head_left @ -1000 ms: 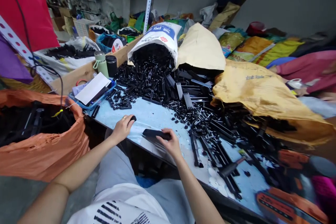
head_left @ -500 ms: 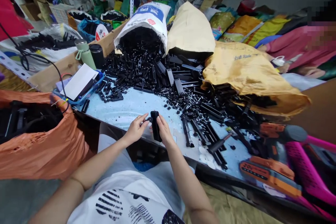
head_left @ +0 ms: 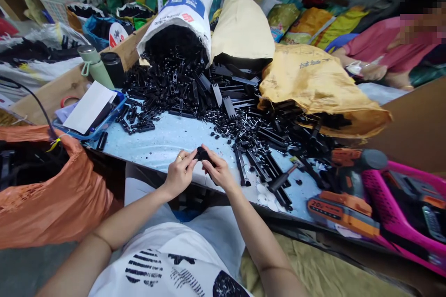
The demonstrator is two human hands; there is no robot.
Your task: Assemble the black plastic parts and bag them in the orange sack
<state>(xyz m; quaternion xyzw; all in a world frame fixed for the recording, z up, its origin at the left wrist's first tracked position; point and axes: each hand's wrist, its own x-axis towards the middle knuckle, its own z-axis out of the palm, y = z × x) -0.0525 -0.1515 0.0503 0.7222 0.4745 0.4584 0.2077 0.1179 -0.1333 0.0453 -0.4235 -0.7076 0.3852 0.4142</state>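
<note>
My left hand [head_left: 180, 172] and my right hand [head_left: 220, 171] meet over the near edge of the light blue table [head_left: 167, 141]. Both are closed on one black plastic part [head_left: 202, 154] held between their fingertips; the right hand hides its lower end. A ring shows on a left finger. A big heap of black plastic parts [head_left: 209, 97] spills across the table just beyond the hands.
A white sack [head_left: 184, 14] and yellow sacks [head_left: 313, 79] lie open behind the heap. An orange cordless drill [head_left: 343, 204] and a pink crate [head_left: 404, 204] sit at right. An orange bag [head_left: 52, 195], a blue tray [head_left: 90, 120] and two bottles [head_left: 95, 67] stand at left. Another person [head_left: 390, 41] sits far right.
The hands came together from apart, and the long black part was lifted off the table and turned end-on between them. The camera view shifted right and down.
</note>
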